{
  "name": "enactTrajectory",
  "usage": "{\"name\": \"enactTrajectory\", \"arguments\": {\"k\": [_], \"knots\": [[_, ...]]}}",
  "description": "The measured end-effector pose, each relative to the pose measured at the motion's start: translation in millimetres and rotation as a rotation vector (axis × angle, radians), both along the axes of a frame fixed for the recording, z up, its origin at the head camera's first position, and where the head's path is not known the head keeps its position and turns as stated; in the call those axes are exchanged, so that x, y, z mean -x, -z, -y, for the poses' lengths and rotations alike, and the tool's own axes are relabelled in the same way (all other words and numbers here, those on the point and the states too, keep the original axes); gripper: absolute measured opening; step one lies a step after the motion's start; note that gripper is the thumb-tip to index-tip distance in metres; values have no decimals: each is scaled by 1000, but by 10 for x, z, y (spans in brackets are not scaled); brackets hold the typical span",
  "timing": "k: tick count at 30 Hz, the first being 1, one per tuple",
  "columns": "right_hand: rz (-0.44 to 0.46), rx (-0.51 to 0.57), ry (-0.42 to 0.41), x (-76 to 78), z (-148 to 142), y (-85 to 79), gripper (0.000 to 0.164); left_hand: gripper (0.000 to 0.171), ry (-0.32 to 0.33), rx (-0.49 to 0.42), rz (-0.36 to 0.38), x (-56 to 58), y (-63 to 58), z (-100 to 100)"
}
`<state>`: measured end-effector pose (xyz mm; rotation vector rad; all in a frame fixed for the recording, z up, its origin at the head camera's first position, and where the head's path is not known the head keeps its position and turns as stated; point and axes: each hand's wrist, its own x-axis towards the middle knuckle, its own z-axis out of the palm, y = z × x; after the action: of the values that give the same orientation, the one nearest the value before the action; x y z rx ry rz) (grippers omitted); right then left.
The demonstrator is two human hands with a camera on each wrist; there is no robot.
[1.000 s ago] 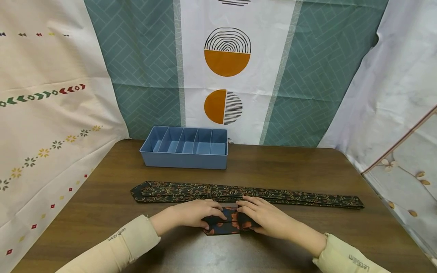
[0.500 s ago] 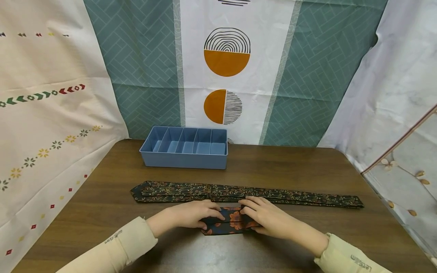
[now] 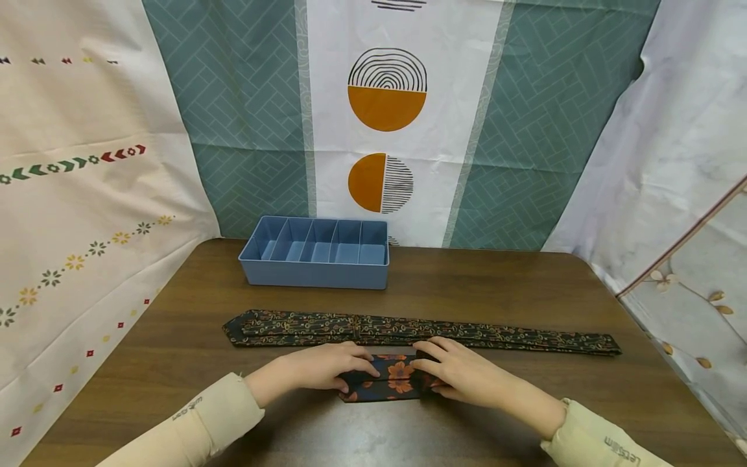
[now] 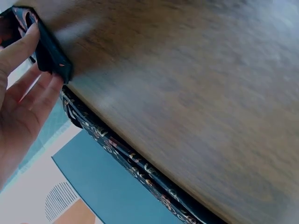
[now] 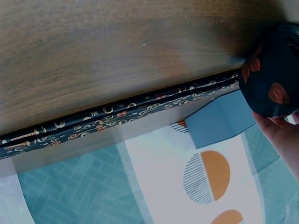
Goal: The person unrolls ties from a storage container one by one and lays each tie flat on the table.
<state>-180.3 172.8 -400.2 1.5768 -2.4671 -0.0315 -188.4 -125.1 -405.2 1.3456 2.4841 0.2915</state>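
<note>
A dark navy necktie [image 3: 388, 379] with orange flowers lies near the table's front, a short flat stretch of it showing between the two hands. My left hand [image 3: 327, 368] pinches its left end between thumb and fingers, as the left wrist view also shows. At the other end, my right hand [image 3: 469, 376] holds a rounded, folded or rolled bundle of the necktie [image 5: 268, 77]; most of that hand is out of the right wrist view. Just behind both hands a second necktie [image 3: 496, 335], black with a small gold and red pattern, is stretched out lengthwise.
A blue divided box [image 3: 315, 274] with several compartments stands at the back left of the brown wooden table [image 3: 496, 279]. Patterned cloths hang behind and along both sides, including a green and white one [image 3: 251, 117] at the back.
The left hand has shifted slightly left and the right hand slightly right. More of the flowered necktie shows between them. The black necktie and the box have stayed put.
</note>
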Motion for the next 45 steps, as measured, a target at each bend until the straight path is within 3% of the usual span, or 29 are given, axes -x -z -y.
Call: {"name": "enactTrajectory", "arguments": {"k": [11,17,32,38,45], "knots": [[8,-17,29,-22,-20,-22,47,50,21,-14,-37,-33,22,67],[31,-37,57,-36,-33,-24,42,50,-10,-4,-1,-50,10,101],[-31,30,-15,16,-111,-4,49,48,2,-3,-20,-18,11,102],[-16,11,1,20,-113,-6,49,39,23,18,-99,-29,-19,4],[-6,10,12,14,-126,-7,48,42,55,108,-193,-16,-53,-179]]}}
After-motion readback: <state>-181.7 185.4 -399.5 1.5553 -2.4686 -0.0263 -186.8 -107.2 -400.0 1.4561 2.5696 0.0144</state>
